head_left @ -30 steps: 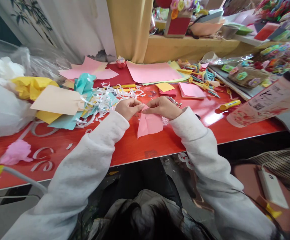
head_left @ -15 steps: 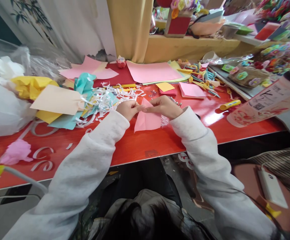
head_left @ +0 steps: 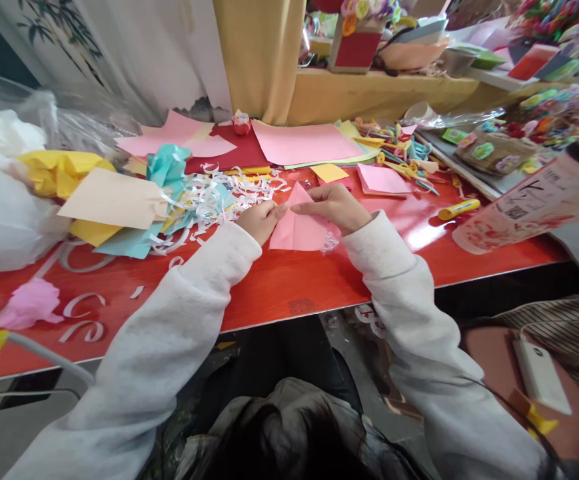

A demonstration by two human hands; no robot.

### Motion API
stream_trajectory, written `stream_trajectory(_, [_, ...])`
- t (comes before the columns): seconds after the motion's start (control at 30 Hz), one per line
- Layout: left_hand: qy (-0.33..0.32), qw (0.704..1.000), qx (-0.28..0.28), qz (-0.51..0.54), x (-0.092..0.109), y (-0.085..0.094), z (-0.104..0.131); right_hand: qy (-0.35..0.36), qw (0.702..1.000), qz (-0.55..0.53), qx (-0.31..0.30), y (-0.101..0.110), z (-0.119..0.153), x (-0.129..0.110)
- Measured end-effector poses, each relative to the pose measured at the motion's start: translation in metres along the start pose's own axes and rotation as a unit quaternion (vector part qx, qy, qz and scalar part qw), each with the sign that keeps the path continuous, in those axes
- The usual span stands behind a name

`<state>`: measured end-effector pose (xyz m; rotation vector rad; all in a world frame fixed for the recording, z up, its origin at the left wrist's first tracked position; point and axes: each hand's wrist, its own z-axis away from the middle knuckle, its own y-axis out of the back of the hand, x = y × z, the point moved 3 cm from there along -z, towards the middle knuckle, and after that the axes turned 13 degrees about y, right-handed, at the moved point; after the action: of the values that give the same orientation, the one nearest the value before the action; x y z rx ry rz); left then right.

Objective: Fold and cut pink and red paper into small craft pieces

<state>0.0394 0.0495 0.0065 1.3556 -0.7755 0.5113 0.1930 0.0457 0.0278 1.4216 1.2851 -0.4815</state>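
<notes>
One creased pink sheet [head_left: 299, 233] is over the red table [head_left: 269, 293], peak pointing to the far side; whether it touches is unclear. Left hand [head_left: 259, 221] and right hand [head_left: 340, 208] both pinch it, fingertips close together near its upper middle. Step looks like folding; next move calls for steady edges while creasing. Left of sheet: white paper strips [head_left: 219, 200]. Right of it, farther back: pink paper stack [head_left: 386, 180]. Far right: cup [head_left: 529, 197].

Both sleeved arms [head_left: 189, 307] reach forward, angling inward toward each other. The left hand [head_left: 258, 220] and the right hand [head_left: 339, 208] nearly meet, each with fingers pinched against the thumb.
</notes>
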Motion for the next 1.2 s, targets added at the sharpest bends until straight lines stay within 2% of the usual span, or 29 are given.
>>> stream_trajectory(0.13, [0.007,1.000,0.007,-0.025,0.000,0.000,0.001,-0.009,1.000,-0.007,0.003,0.001,0.000,0.002])
stream_trajectory(0.27, [-0.005,0.999,-0.035,0.007,-0.001,-0.001,0.000,-0.031,0.999,-0.013,0.034,0.004,0.000,0.004])
stream_trajectory(0.43, [0.006,0.998,-0.038,0.055,-0.004,0.000,-0.003,-0.036,0.997,-0.036,0.055,0.007,0.001,0.004])
stream_trajectory(0.53, [0.000,0.992,-0.074,0.098,-0.003,0.000,-0.005,-0.039,0.996,-0.049,0.059,0.006,0.001,0.003])
stream_trajectory(0.63, [0.023,0.990,-0.090,0.109,-0.004,0.000,-0.005,-0.049,0.996,-0.047,0.059,0.006,0.001,0.003])
stream_trajectory(0.73, [0.017,0.987,-0.113,0.116,-0.002,0.002,-0.003,-0.045,0.994,-0.065,0.072,0.007,0.001,0.003])
stream_trajectory(0.9, [0.043,0.987,-0.119,0.097,0.000,0.006,-0.001,-0.049,0.993,-0.078,0.078,0.008,0.001,0.004])
stream_trajectory(1.07, [0.036,0.977,-0.159,0.139,0.006,0.006,0.001,-0.055,0.991,-0.086,0.086,0.009,0.001,0.003])
stream_trajectory(1.2, [0.017,0.974,-0.195,0.116,0.006,0.008,0.003,-0.056,0.990,-0.091,0.093,0.011,0.001,0.004])
